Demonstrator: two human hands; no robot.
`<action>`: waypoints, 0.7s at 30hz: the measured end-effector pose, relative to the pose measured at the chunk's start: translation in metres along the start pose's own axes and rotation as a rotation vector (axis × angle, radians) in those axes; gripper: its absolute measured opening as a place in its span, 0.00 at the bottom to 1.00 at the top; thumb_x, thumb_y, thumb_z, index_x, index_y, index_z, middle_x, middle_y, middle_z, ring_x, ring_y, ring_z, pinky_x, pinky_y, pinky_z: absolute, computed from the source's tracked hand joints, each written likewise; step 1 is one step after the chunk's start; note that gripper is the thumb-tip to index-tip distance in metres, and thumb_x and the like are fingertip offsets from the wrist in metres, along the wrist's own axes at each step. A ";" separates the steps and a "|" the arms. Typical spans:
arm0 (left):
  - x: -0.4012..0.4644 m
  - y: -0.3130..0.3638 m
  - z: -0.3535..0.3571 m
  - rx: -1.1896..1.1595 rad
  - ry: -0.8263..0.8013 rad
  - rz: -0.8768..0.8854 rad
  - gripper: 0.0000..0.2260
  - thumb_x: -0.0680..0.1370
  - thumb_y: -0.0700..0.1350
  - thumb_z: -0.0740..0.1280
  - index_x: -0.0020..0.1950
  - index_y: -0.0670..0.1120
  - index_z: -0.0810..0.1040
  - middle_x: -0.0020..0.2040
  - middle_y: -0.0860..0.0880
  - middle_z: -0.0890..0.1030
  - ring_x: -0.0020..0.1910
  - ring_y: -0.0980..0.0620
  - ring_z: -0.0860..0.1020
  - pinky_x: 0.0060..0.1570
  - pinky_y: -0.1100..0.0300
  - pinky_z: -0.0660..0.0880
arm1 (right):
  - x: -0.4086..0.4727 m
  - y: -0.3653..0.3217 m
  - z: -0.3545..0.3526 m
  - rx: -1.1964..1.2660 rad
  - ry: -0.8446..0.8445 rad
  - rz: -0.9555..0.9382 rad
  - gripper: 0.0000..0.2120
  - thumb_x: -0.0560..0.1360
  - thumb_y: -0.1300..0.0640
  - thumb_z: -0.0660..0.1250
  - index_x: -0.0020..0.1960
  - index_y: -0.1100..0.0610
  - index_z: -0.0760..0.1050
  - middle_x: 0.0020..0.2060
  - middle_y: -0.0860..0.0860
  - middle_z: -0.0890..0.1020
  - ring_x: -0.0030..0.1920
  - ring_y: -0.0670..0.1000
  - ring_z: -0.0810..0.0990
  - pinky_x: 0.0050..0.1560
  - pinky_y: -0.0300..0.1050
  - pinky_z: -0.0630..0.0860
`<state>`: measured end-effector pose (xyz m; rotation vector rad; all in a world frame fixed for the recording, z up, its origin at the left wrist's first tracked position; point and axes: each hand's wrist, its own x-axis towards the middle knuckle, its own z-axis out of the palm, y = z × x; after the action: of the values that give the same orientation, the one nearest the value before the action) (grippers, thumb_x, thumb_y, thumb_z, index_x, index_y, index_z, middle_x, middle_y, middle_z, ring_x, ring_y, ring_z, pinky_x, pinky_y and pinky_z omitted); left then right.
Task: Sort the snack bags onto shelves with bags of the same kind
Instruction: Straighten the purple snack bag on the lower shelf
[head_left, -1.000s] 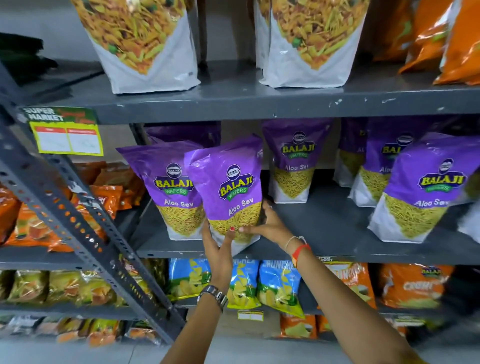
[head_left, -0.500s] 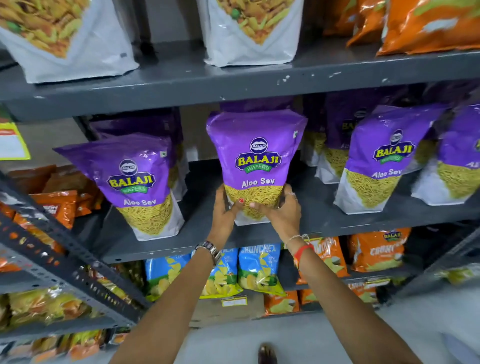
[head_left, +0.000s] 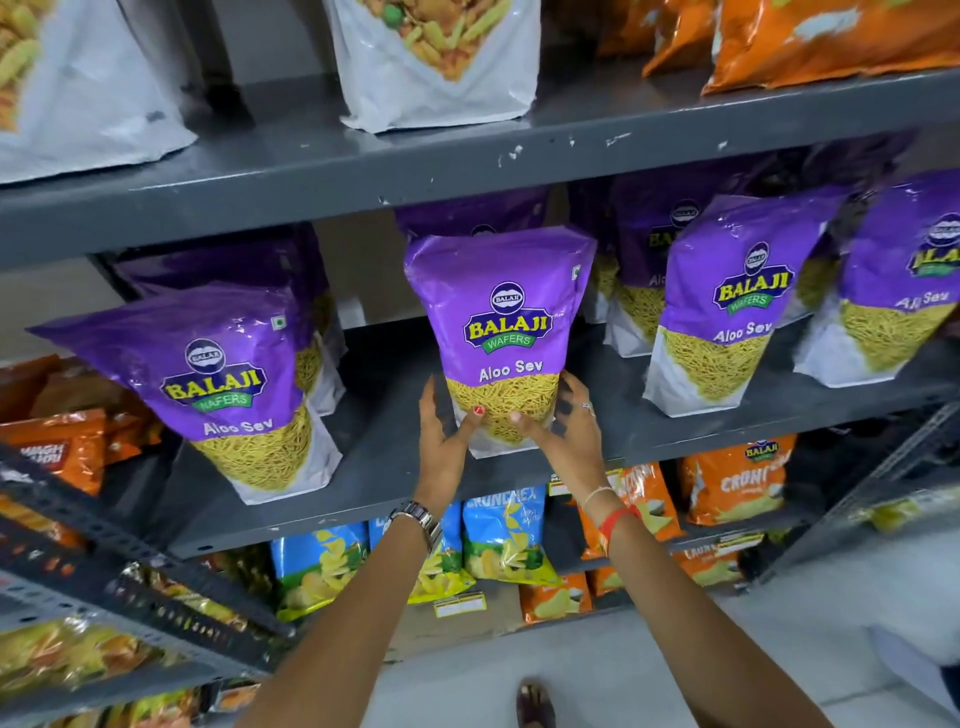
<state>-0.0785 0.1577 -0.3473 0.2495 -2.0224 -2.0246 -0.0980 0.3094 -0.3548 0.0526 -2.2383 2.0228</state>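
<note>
A purple Aloo Sev bag (head_left: 501, 317) stands upright on the grey middle shelf (head_left: 384, 457), near its front edge. My left hand (head_left: 441, 441) grips the bag's lower left side and my right hand (head_left: 569, 431) grips its lower right side, thumbs on the front. Another Aloo Sev bag (head_left: 228, 384) stands to the left on the same shelf, and two more purple bags (head_left: 727, 306) stand to the right. Further purple bags sit behind them.
The top shelf (head_left: 467, 166) holds white mixture bags (head_left: 436, 62) and orange bags (head_left: 810, 36). Below are blue chip bags (head_left: 498, 535) and orange Crunchex bags (head_left: 737, 478). A second rack with orange packs (head_left: 57, 447) stands at the left. My foot (head_left: 535, 704) shows on the floor.
Both hands carried the purple bag rightward from beside the left bag to the middle of the shelf, where it now stands upright. The view shifted right and closer.
</note>
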 end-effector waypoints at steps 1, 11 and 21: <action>0.000 -0.003 0.000 -0.008 0.024 -0.022 0.30 0.75 0.41 0.69 0.73 0.50 0.59 0.72 0.47 0.65 0.71 0.42 0.67 0.67 0.39 0.68 | -0.002 0.004 -0.001 0.012 -0.005 0.004 0.37 0.60 0.41 0.78 0.65 0.44 0.67 0.61 0.51 0.79 0.61 0.49 0.79 0.59 0.51 0.79; 0.002 -0.003 0.012 -0.032 -0.029 0.023 0.25 0.76 0.35 0.66 0.69 0.51 0.62 0.64 0.47 0.72 0.65 0.45 0.75 0.62 0.47 0.75 | 0.009 0.013 0.000 -0.020 -0.007 0.019 0.30 0.68 0.56 0.77 0.64 0.46 0.66 0.54 0.50 0.82 0.56 0.50 0.81 0.56 0.45 0.79; -0.037 0.048 -0.002 0.067 0.269 0.046 0.19 0.76 0.41 0.66 0.66 0.45 0.68 0.63 0.43 0.74 0.58 0.55 0.75 0.53 0.73 0.71 | -0.029 -0.065 0.015 0.147 0.287 -0.251 0.21 0.70 0.65 0.73 0.58 0.52 0.73 0.55 0.51 0.77 0.54 0.41 0.77 0.49 0.47 0.81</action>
<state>-0.0392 0.1673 -0.3023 0.4584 -1.9110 -1.7902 -0.0633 0.2860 -0.2948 0.0500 -1.8121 1.9185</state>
